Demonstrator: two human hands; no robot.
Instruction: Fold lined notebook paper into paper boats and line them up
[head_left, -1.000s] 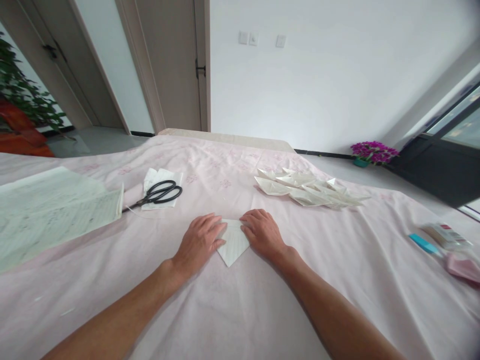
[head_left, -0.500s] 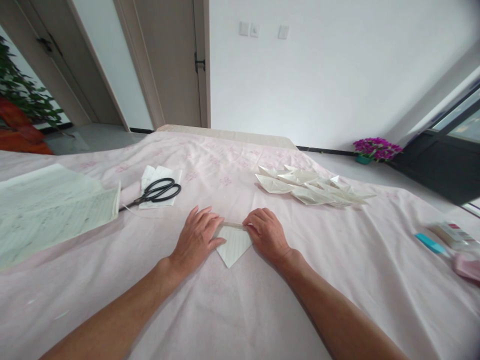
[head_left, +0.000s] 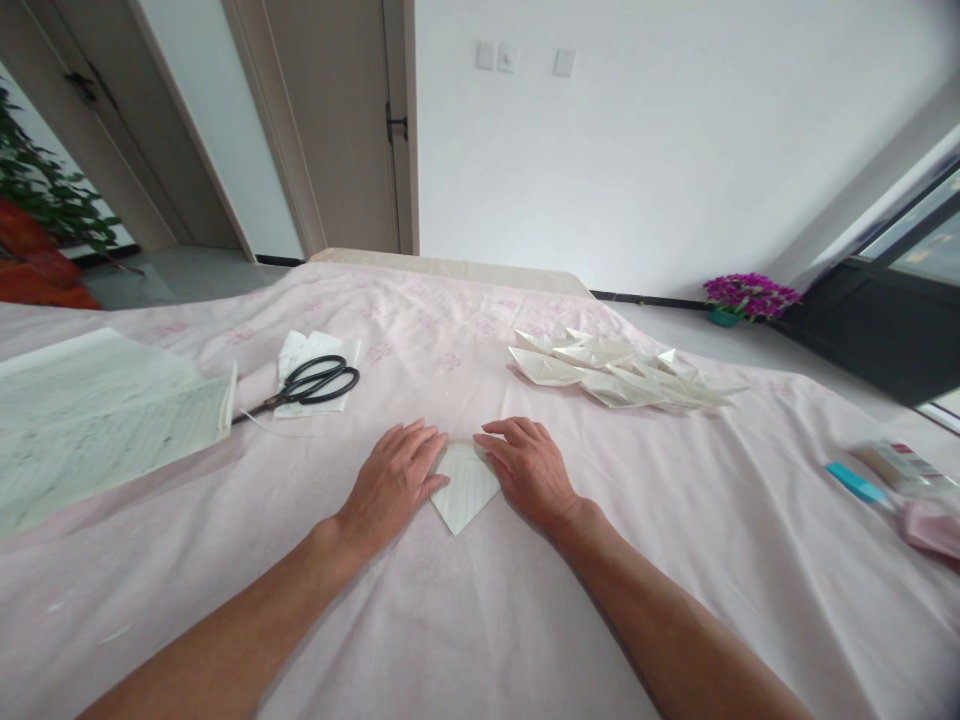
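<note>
A small folded sheet of lined paper (head_left: 463,490) lies on the pink cloth, one corner pointing toward me and a folded strip along its far edge. My left hand (head_left: 397,470) rests flat over its left side, fingers stretched out and thumb on the paper. On the right side lies my right hand (head_left: 529,464), its fingers extended over the folded edge and slightly apart. Both hands touch the paper without gripping it. Beyond my right hand sits a cluster of several folded paper boats (head_left: 600,365).
Black-handled scissors (head_left: 319,380) lie on small paper pieces at the left. Large written sheets (head_left: 112,430) spread farther left. At the right edge are a blue-handled tool (head_left: 857,483), a clear packet (head_left: 907,468) and a pink object (head_left: 930,530). A pink floral cloth (head_left: 480,620) covers the table.
My right fingers have loosened from a pinch at the folded strip and now stretch out, slightly farther left across it. The left hand stays nearly in place. The whole view has shifted slightly.
</note>
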